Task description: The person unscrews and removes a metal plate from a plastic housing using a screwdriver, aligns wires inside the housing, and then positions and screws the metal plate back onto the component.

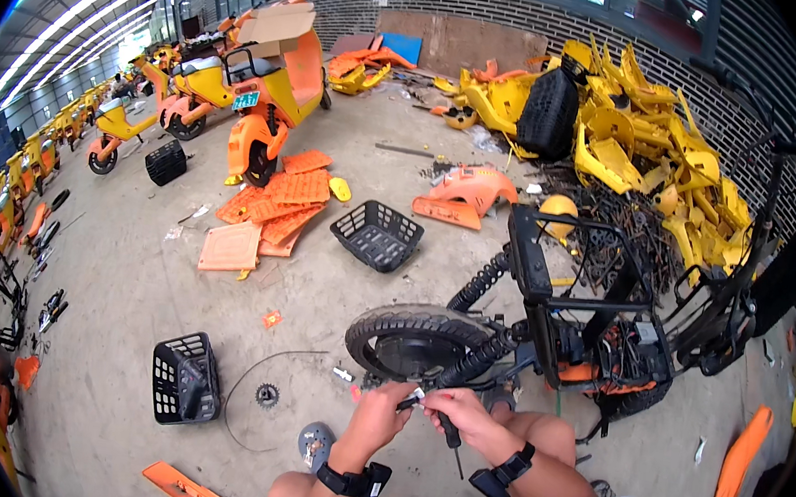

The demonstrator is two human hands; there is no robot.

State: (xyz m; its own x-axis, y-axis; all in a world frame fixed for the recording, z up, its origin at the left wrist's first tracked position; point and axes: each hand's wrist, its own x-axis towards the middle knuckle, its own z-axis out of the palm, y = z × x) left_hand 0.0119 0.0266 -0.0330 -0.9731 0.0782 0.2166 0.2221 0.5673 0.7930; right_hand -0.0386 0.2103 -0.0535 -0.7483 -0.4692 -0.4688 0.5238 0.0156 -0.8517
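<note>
In front of the scooter's rear wheel (415, 343), my two hands meet close together. My left hand (380, 416) is closed, pinching a small white-and-dark piece (415, 396), possibly a cable connector; its exact kind is too small to tell. A screwdriver (448, 430) with a black handle is gripped in my right hand (469, 417), its thin shaft pointing down toward the floor. The right fingertips come up against the small piece too. The stripped scooter frame (562, 305), black with exposed wiring, stands just beyond and to the right.
Black plastic baskets (158, 379) (377, 236) sit on the concrete floor, near a sprocket (267, 396) and a thin cable (230, 388). Orange panels (277, 199) lie farther off by a parked scooter (280, 81). Yellow body parts (614, 135) are heaped by the wall.
</note>
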